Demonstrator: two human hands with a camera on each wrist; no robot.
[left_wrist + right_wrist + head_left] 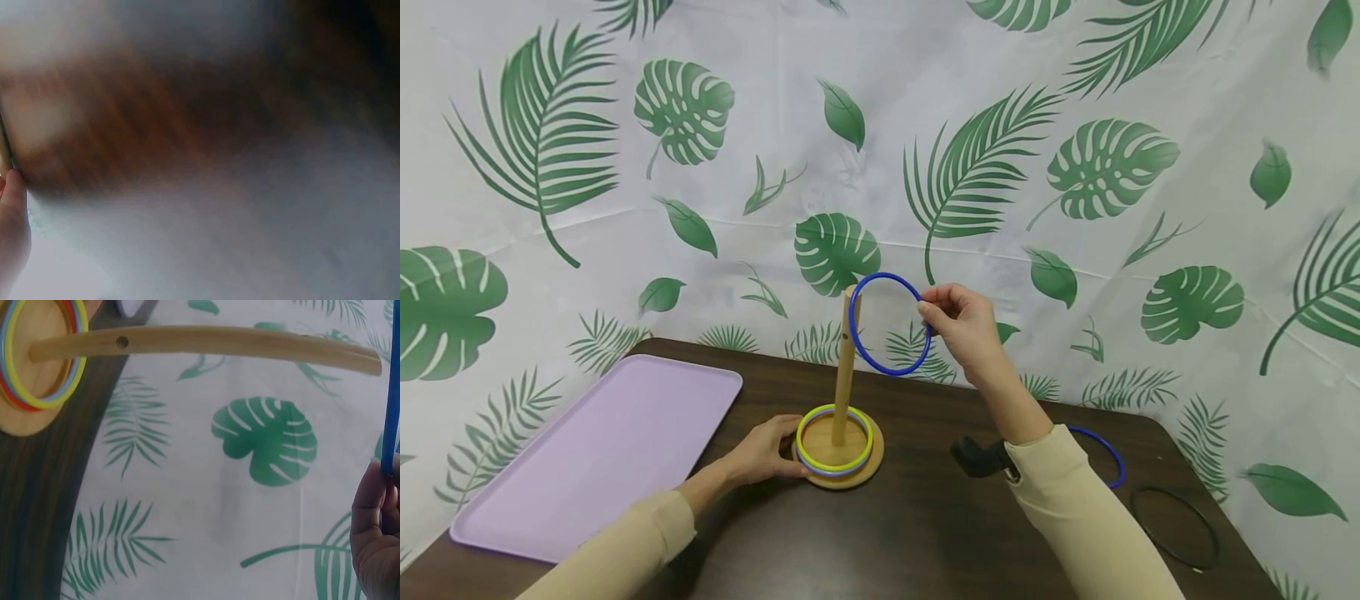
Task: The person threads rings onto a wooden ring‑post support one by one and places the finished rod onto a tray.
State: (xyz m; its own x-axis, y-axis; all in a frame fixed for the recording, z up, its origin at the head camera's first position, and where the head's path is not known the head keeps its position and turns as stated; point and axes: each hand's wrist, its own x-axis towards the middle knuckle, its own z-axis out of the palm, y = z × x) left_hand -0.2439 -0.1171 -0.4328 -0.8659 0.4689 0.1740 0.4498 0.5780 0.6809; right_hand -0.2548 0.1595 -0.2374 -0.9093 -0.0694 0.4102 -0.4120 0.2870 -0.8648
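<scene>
A wooden peg [845,375] rises from a round wooden base [868,472]. Around its foot lie a yellow ring [867,454], a light blue ring [41,404] and a red ring [14,394]. My left hand [763,450] grips the left edge of the base, thumb at the front and fingers behind. High up, my right hand [966,327] pinches a dark blue ring [892,372] by its right side between thumb and fingers. That ring hangs upright, its left edge overlapping the peg top in the head view. In the right wrist view it shows just beyond the peg's tip.
Left of the stand lies a lilac tray [617,442] on the dark table [917,533]. Another blue ring [1118,462], partly behind the right sleeve, and a black ring [1213,542] lie on the right. A leaf-patterned cloth [880,167] hangs behind. Most of the left wrist view is blurred.
</scene>
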